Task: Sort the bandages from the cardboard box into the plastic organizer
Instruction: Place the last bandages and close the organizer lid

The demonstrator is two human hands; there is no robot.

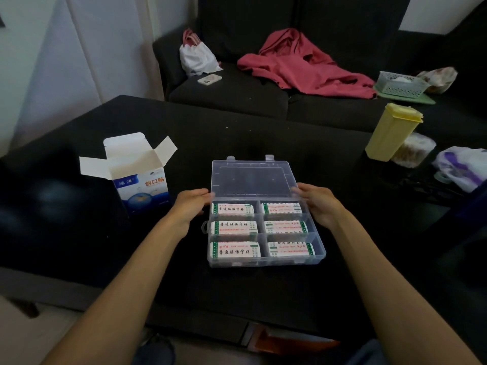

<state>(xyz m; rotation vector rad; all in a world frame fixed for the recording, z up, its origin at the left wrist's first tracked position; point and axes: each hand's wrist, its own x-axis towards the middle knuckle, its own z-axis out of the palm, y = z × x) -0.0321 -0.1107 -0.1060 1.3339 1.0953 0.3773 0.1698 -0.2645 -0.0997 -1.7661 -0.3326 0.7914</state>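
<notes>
A clear plastic organizer [319,255] lies on the black table with its lid [250,177] swung open away from me. Its compartments hold several white bandage packs [233,227] with green and red print. My left hand [191,204] touches the lid's left edge with its fingertips. My right hand [317,204] holds the lid's right edge at the hinge line. A blue and white cardboard box [143,188] stands to the left with its top flaps open; its inside is hidden.
A yellow plastic container [390,133] and a round clear tub [413,151] stand at the table's right. A purple-white bag [463,167] lies further right. Behind, a dark sofa carries a red garment [303,64], a white bag [196,57], a phone [209,79] and a basket [399,84].
</notes>
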